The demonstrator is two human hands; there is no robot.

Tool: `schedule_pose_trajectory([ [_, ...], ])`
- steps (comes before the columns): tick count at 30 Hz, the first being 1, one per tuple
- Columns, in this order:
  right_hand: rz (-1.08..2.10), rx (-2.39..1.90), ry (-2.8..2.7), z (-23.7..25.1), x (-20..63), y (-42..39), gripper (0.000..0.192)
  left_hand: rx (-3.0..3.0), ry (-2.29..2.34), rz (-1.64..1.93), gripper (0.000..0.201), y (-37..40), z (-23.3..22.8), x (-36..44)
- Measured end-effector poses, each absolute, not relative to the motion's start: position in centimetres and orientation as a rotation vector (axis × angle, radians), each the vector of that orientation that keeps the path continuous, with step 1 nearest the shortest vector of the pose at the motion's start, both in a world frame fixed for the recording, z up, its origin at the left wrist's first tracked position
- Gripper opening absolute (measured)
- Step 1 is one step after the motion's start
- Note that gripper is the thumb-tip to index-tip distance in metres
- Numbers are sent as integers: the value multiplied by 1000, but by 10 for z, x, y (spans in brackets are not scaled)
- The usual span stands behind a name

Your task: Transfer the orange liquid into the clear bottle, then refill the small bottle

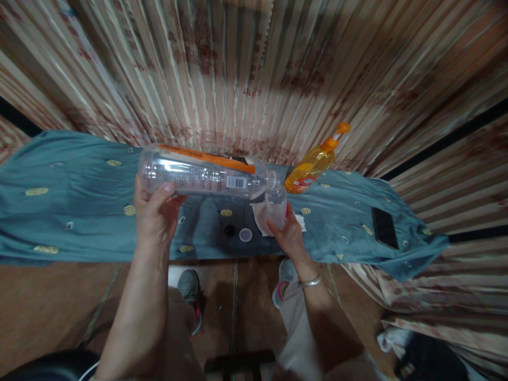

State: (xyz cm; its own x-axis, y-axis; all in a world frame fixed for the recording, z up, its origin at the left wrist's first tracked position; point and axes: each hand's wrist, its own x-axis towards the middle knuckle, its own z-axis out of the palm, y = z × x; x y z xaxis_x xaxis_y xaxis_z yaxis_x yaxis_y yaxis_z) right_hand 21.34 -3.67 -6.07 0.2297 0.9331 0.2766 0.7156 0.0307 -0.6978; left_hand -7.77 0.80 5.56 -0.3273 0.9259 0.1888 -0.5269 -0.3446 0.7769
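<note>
My left hand point(156, 211) grips the base end of a large clear plastic bottle point(198, 172) with an orange-edged label and a barcode. The bottle lies tilted nearly level, its neck pointing right. At its mouth stands a small clear bottle point(277, 206), with the fingers of my right hand point(289, 233) wrapped round it. The two mouths meet or nearly meet; I cannot tell whether they touch. Beneath the small bottle lies a white tissue point(261, 218). On the cloth below the large bottle are a round whitish cap point(245, 235) and a dark cap point(229, 229).
An orange pump bottle point(311, 168) of yellow liquid stands behind my right hand. A black phone point(384, 227) lies at the right on the teal cloth point(87, 201) over the narrow table. Pleated curtains point(238, 69) hang right behind it.
</note>
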Motion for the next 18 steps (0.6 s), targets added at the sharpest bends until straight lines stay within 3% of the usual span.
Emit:
schedule_pose_trajectory([
  [18,339,-1742,-1525,-61,212,-37,83,714,793,1861,46,9,59,-76],
])
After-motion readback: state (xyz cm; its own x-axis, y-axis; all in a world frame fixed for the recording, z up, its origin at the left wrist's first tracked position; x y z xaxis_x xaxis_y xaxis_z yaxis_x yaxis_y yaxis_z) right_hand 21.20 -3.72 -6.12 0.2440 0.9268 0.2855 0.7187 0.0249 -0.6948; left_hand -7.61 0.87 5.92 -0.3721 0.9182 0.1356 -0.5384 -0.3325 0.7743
